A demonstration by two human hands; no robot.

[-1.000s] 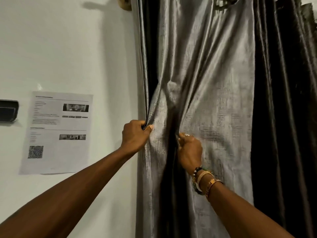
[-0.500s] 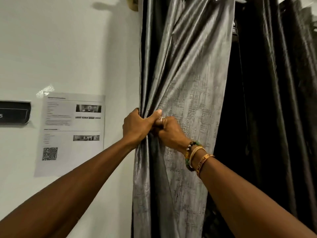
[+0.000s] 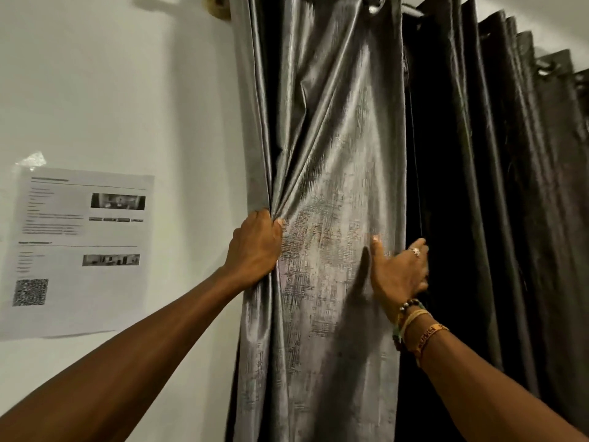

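A shiny grey curtain [image 3: 334, 161] hangs from a rod in front of me, gathered into folds at its left side. My left hand [image 3: 255, 247] grips a bunch of these folds near the curtain's left edge. My right hand [image 3: 398, 269] is at the right edge of the same lit panel, thumb on the front and fingers curled behind the edge, holding it. Bracelets sit on the right wrist and a ring on one finger.
A white wall [image 3: 111, 90] lies left of the curtain, with a printed sheet [image 3: 79, 250] bearing a QR code taped to it. Darker pleated curtain folds [image 3: 510, 186] hang to the right from the rod [image 3: 411, 9].
My right hand has left the bunched folds beside my left hand and moved right to the panel's right edge. The left hand keeps its grip in place.
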